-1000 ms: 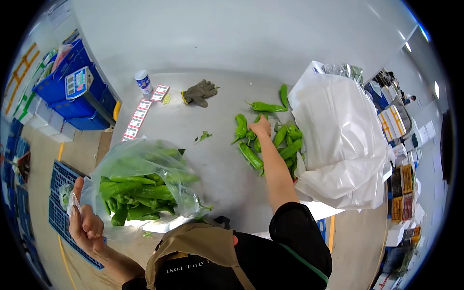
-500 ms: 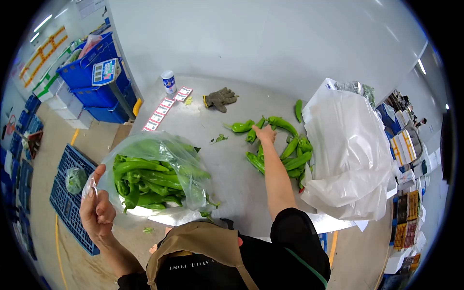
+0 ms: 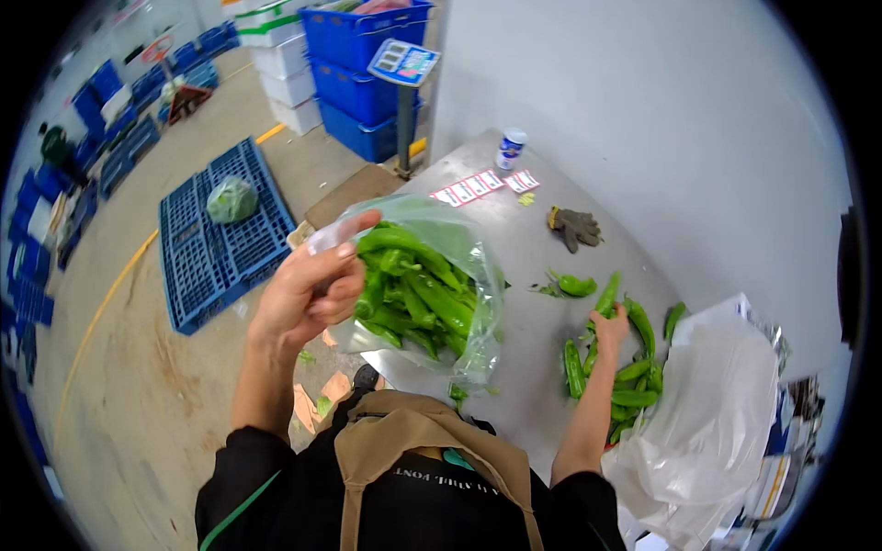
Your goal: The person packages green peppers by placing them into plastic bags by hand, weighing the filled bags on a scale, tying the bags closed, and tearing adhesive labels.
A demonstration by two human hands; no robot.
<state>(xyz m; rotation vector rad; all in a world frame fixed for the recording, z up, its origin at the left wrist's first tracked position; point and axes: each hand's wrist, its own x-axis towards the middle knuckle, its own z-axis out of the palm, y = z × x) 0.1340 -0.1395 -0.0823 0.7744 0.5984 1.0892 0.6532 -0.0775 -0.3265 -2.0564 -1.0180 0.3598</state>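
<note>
My left hand [image 3: 317, 286] is closed on the rim of a clear plastic bag [image 3: 487, 344], its index finger stretched along the edge. Long green peppers [image 3: 427, 292] fill the bag, which rests on the metal table's left side. Across the table, my right hand [image 3: 610, 328] grips a green pepper [image 3: 608, 292] that points away from me. Around that hand lies a loose pile of green peppers [image 3: 634, 399]. One single pepper [image 3: 577, 286] sits apart to its left, beside some leaf scraps [image 3: 548, 289].
A white plastic sack [image 3: 707, 404] covers the table's right end. Toward the back are a dark work glove [image 3: 576, 228], printed labels [image 3: 469, 188] and a small canister [image 3: 511, 149]. On the floor at left, a blue pallet [image 3: 220, 266] carries a bagged vegetable [image 3: 231, 200]. Blue crates [image 3: 354, 78] stand behind a scale [image 3: 404, 62].
The view has swung left. My left hand still holds the bag, now tilted up with its rim raised. My right hand has closed on a pepper at the pile.
</note>
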